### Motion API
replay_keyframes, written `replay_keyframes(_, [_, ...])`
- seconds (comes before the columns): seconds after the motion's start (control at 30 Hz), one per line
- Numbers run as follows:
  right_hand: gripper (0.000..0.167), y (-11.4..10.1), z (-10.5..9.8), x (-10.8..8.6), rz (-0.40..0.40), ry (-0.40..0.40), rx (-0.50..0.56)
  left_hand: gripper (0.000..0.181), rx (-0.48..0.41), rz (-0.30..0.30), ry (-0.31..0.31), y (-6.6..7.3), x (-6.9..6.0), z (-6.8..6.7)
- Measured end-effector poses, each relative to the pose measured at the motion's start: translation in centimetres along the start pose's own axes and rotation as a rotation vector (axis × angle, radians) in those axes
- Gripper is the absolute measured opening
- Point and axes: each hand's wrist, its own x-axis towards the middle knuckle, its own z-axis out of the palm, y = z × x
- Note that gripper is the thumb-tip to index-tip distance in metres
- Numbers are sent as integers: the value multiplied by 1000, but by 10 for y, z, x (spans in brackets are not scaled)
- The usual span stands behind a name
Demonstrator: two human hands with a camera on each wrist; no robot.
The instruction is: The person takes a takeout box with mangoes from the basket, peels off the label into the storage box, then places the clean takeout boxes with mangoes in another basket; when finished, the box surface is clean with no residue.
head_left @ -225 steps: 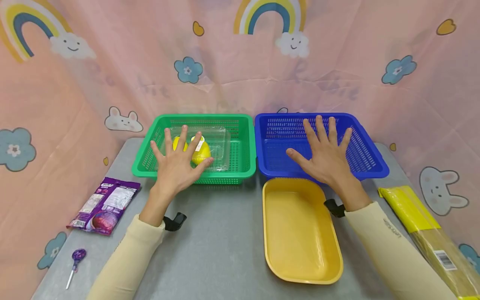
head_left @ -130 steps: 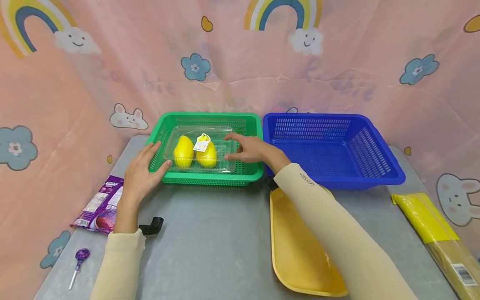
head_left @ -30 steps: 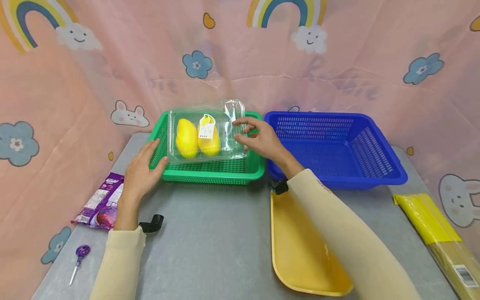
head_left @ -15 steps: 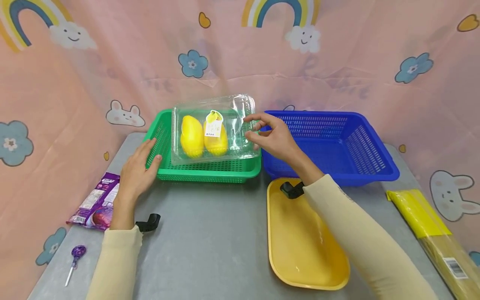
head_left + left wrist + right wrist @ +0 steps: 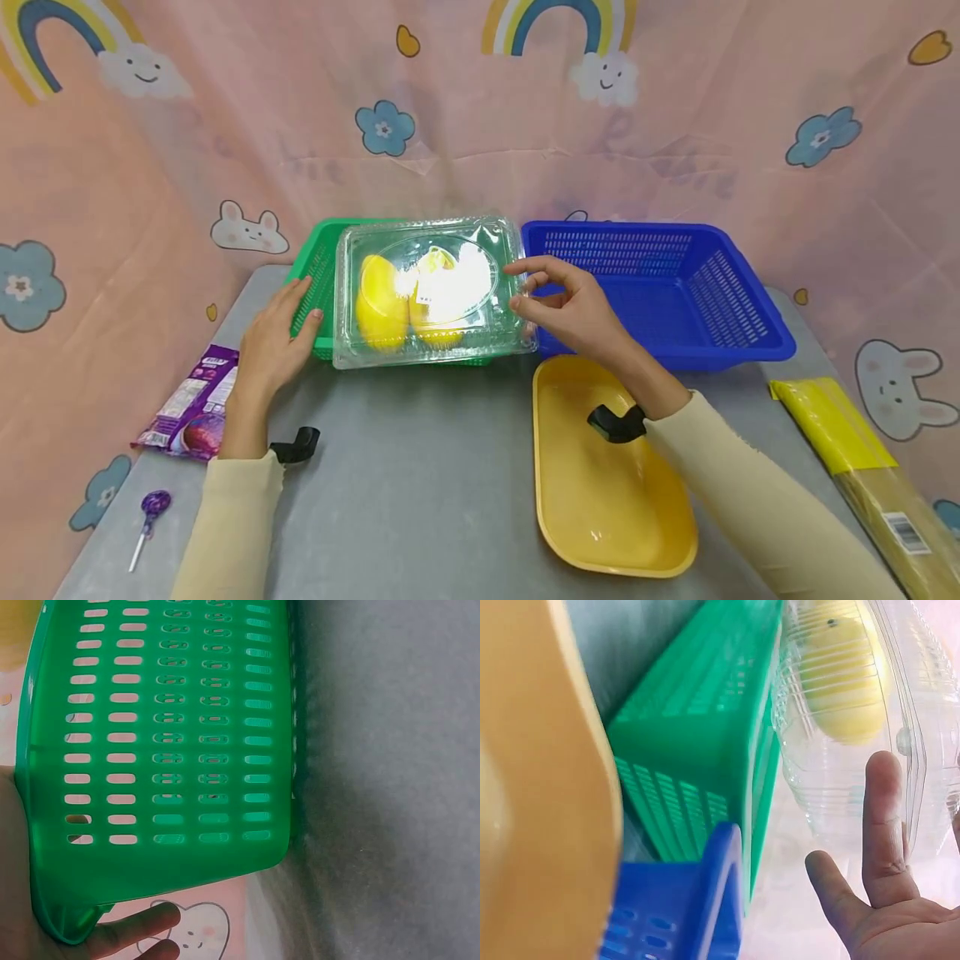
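fruit label (image 5: 431,293): washed out by glare | purple bag (image 5: 191,408): partly hidden | yellow-ended packet (image 5: 862,450): cut off

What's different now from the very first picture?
The right hand, once spread over the blue basket, now pinches the clear plastic box of two mangoes. The box went up from inside the green basket and is tilted above it. The left hand has moved to that basket's left rim. Both baskets, the yellow tray, purple packet and lollipop stayed put.
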Motion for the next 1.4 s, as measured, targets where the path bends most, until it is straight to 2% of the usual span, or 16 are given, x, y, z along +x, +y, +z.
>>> replay_keyframes(0.23, [41,-4,8,-27,28,-22,106,58,-3,-3,0,0,0,0])
replay_keyframes(0.4, [40,-7,18,-47,29,-26,112,61,-14,-8,-10,0,0,-1])
replay_keyframes(0.57, [38,-11,23,-66,32,-81,111,69,-13,2,-13,-1,0,-1])
replay_keyframes(0.67, [37,-10,24,-73,34,-118,108,67,-9,8,-18,-1,0,-1])
replay_keyframes(0.83, [37,-7,27,-83,40,-178,113,60,-21,13,-25,0,-1,-1])
replay_keyframes(1.23, [38,12,33,-97,98,-360,199,59,-30,13,-10,0,-1,-1])
replay_keyframes(1.4, [38,19,35,-97,103,-403,173,59,-29,13,-8,0,-2,0])
